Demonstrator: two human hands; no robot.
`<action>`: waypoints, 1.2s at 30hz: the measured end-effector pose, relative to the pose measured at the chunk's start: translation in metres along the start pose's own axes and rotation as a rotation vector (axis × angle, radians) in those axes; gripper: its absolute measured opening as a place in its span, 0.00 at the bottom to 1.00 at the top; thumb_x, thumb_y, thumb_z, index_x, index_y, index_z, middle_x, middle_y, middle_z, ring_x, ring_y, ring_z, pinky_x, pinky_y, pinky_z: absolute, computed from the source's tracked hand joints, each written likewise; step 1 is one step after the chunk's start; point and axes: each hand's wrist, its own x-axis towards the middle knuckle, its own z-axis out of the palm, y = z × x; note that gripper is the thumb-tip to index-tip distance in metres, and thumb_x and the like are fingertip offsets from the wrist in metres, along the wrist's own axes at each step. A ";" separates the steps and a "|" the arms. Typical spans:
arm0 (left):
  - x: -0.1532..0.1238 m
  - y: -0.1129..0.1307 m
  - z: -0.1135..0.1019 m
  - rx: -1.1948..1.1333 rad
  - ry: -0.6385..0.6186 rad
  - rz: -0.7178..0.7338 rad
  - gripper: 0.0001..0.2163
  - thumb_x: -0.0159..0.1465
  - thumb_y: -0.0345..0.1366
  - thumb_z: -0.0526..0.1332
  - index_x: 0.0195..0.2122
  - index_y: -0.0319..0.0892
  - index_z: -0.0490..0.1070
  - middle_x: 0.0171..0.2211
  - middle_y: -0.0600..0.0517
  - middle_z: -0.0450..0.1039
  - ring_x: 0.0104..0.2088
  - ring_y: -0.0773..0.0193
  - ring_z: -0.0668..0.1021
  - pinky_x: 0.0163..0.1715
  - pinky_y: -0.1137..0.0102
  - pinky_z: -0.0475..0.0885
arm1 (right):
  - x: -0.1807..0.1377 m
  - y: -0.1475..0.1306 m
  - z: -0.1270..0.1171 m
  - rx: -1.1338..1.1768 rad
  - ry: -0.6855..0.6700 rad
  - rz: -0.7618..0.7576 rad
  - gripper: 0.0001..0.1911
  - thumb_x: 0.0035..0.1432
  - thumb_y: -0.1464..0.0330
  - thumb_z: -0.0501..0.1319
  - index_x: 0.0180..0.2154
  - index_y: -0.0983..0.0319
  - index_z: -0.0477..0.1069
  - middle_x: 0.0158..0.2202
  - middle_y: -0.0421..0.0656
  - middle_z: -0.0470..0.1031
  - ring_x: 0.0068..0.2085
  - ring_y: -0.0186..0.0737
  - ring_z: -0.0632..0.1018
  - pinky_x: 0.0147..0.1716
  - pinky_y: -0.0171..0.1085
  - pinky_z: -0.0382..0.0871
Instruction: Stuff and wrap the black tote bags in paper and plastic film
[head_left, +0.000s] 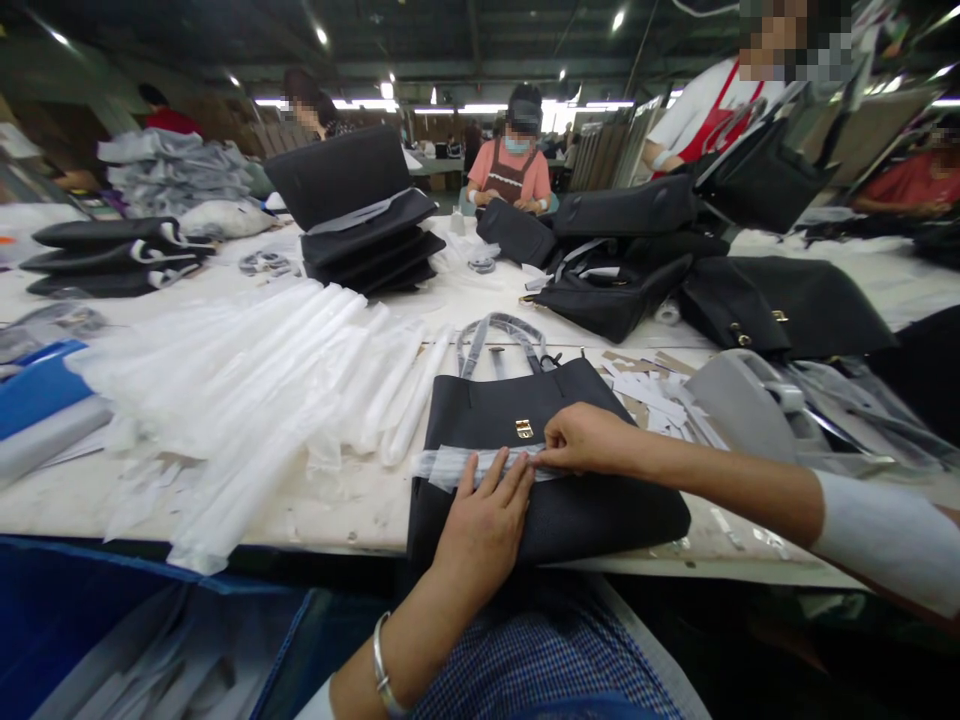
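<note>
A black handbag (480, 410) lies flat at the table's front edge, its plastic-wrapped handles (501, 325) pointing away from me. Its gold clasp (523, 429) faces up. Across the front, just below the clasp, runs a folded strip of thin translucent plastic (448, 468). My left hand (489, 505) presses on this strip with its fingers stretched out. At the strip's right part, my right hand (581, 440) has its fingers pinched together on the plastic, close to the left fingertips. What lies under my hands is hidden.
Left of the handbag is a spread pile of white plastic sleeves (247, 370). Stacked black bags (367, 220) stand behind it, and more black bags (622, 230) lie at the back right. Paper scraps (652, 395) and a grey tape dispenser (739, 400) are at right. Co-workers (510, 165) work across the table.
</note>
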 end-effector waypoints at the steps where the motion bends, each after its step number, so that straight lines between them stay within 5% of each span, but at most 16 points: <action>1: 0.000 0.000 -0.001 -0.003 -0.005 -0.001 0.21 0.72 0.38 0.47 0.65 0.45 0.58 0.66 0.53 0.58 0.66 0.56 0.61 0.64 0.51 0.57 | 0.000 0.001 0.001 0.015 -0.005 -0.004 0.22 0.56 0.50 0.60 0.24 0.60 0.75 0.18 0.40 0.75 0.22 0.36 0.74 0.21 0.32 0.57; 9: 0.001 -0.001 -0.004 -0.048 -0.027 -0.012 0.20 0.72 0.38 0.47 0.64 0.46 0.60 0.66 0.53 0.60 0.66 0.57 0.61 0.64 0.52 0.58 | -0.012 0.038 -0.013 -0.029 -0.045 0.157 0.26 0.55 0.47 0.61 0.18 0.61 0.70 0.17 0.41 0.74 0.21 0.36 0.74 0.23 0.34 0.60; 14: 0.001 0.000 -0.003 -0.069 0.000 -0.035 0.20 0.72 0.37 0.48 0.64 0.47 0.60 0.65 0.54 0.61 0.65 0.58 0.62 0.65 0.52 0.58 | -0.048 0.063 -0.029 -0.463 0.293 0.197 0.18 0.58 0.53 0.61 0.26 0.59 0.75 0.27 0.45 0.78 0.32 0.47 0.78 0.26 0.37 0.61; 18: 0.000 0.000 -0.002 -0.075 0.009 -0.032 0.20 0.71 0.37 0.49 0.63 0.48 0.60 0.65 0.54 0.61 0.65 0.58 0.63 0.65 0.52 0.58 | -0.068 0.046 0.003 -0.432 0.500 -0.172 0.15 0.67 0.65 0.54 0.49 0.61 0.73 0.47 0.49 0.78 0.47 0.47 0.78 0.45 0.43 0.71; 22: 0.001 0.000 -0.003 -0.050 0.023 -0.028 0.19 0.71 0.36 0.50 0.62 0.46 0.62 0.64 0.52 0.63 0.65 0.57 0.63 0.65 0.52 0.59 | -0.068 0.026 0.056 -0.355 0.476 -0.506 0.30 0.65 0.56 0.57 0.62 0.66 0.62 0.63 0.53 0.64 0.64 0.51 0.64 0.62 0.51 0.60; 27: 0.003 0.000 -0.006 -0.024 0.009 0.004 0.19 0.71 0.35 0.49 0.63 0.46 0.62 0.64 0.52 0.63 0.64 0.57 0.65 0.63 0.52 0.61 | -0.083 0.047 0.069 -0.370 0.531 -0.321 0.30 0.65 0.55 0.57 0.63 0.63 0.62 0.63 0.52 0.65 0.64 0.54 0.63 0.63 0.58 0.55; 31: 0.002 -0.002 -0.003 0.017 0.047 0.039 0.20 0.70 0.33 0.51 0.63 0.46 0.62 0.63 0.52 0.64 0.63 0.54 0.67 0.61 0.51 0.64 | -0.118 0.085 0.040 -0.343 0.622 -0.214 0.16 0.68 0.63 0.54 0.51 0.57 0.74 0.54 0.45 0.76 0.58 0.48 0.72 0.62 0.55 0.58; 36: 0.001 -0.011 0.008 0.138 0.146 0.134 0.22 0.67 0.32 0.52 0.63 0.44 0.62 0.63 0.52 0.63 0.62 0.53 0.68 0.59 0.52 0.66 | -0.172 0.154 0.001 -0.312 0.942 0.194 0.20 0.68 0.61 0.50 0.49 0.62 0.75 0.52 0.53 0.76 0.54 0.49 0.75 0.56 0.47 0.66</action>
